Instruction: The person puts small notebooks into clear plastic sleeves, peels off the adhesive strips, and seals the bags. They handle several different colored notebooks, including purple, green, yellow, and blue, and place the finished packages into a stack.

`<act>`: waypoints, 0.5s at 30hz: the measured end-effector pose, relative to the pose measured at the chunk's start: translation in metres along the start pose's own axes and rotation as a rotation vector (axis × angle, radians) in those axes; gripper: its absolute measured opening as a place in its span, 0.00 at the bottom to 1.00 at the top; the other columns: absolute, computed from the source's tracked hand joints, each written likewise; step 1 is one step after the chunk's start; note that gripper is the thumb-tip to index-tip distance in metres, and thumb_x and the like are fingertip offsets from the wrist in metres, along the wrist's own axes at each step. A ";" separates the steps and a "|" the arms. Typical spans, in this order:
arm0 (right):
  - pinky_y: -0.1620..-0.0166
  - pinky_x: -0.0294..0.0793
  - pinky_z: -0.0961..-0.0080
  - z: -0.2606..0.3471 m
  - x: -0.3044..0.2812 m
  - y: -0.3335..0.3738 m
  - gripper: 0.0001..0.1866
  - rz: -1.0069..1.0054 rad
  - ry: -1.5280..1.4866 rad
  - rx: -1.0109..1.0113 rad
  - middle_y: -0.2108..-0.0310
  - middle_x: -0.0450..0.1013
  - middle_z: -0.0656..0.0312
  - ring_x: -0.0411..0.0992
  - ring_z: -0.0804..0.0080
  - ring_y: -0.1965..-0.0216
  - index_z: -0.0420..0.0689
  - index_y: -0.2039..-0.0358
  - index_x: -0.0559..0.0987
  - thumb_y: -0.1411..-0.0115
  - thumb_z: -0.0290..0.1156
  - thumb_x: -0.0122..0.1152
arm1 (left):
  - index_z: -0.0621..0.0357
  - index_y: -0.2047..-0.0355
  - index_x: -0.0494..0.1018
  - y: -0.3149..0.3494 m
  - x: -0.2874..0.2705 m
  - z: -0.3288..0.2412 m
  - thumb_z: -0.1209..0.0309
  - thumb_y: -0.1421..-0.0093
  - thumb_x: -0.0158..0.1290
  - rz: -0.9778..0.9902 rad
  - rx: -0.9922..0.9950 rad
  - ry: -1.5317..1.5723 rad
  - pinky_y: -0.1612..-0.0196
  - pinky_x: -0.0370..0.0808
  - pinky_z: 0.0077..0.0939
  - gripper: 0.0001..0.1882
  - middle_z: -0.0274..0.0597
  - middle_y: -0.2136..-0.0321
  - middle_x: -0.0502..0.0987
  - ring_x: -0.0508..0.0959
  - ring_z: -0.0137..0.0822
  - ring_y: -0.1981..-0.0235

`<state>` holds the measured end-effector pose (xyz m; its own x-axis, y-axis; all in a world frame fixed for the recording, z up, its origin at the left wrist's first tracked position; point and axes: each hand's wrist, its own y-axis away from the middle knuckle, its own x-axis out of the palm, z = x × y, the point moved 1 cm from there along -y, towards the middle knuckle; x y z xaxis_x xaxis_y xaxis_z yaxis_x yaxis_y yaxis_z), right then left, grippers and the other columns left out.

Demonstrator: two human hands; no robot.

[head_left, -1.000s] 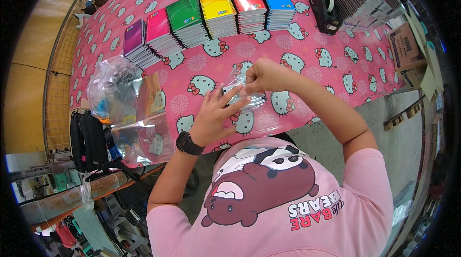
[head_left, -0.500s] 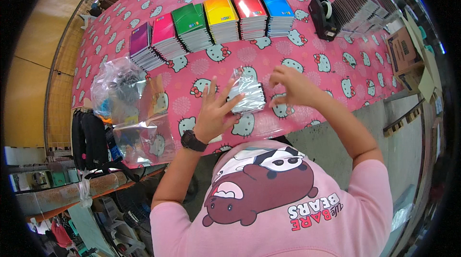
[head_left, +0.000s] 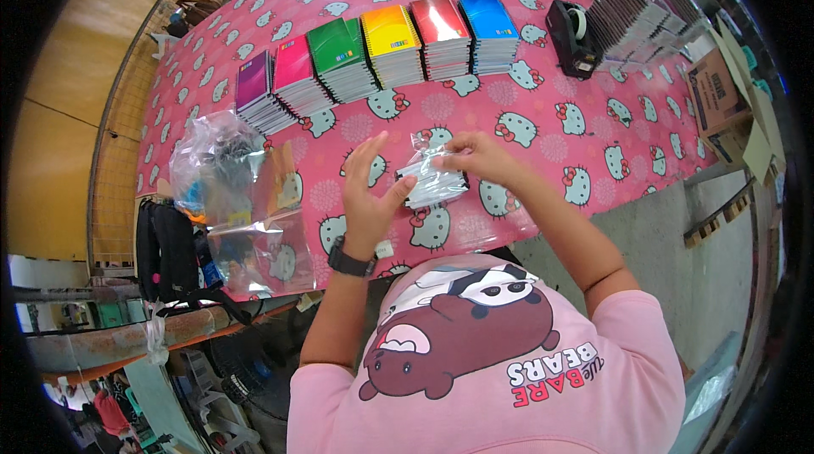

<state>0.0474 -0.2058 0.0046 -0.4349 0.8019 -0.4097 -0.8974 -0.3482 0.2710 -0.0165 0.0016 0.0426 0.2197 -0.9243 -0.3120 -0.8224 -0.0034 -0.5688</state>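
Our left hand (head_left: 370, 191) is spread open, its fingertips touching the left edge of a clear plastic packet (head_left: 432, 179) with something dark inside, while our right hand (head_left: 480, 157) pinches the packet's top right edge. The packet lies on the pink cartoon-cat tablecloth (head_left: 593, 132), near the table's front edge. Beyond it stand stacks of coloured notebooks (head_left: 377, 51) in a row, a black tape dispenser (head_left: 573, 37) to their right, and crumpled clear bags (head_left: 222, 170) to our left.
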 end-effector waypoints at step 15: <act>0.58 0.66 0.68 0.019 0.007 0.007 0.10 -0.174 0.169 -0.651 0.69 0.72 0.61 0.68 0.62 0.63 0.44 0.68 0.79 0.53 0.31 0.64 | 0.66 0.48 0.65 -0.009 0.021 0.035 0.71 0.51 0.61 0.199 -0.439 0.611 0.54 0.70 0.23 0.30 0.43 0.57 0.73 0.73 0.29 0.58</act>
<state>0.0391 -0.1935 0.0202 -0.2388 0.8044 -0.5440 -0.7944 -0.4840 -0.3670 0.0142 -0.0047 0.0140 -0.1767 -0.9694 0.1705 -0.9767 0.1512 -0.1525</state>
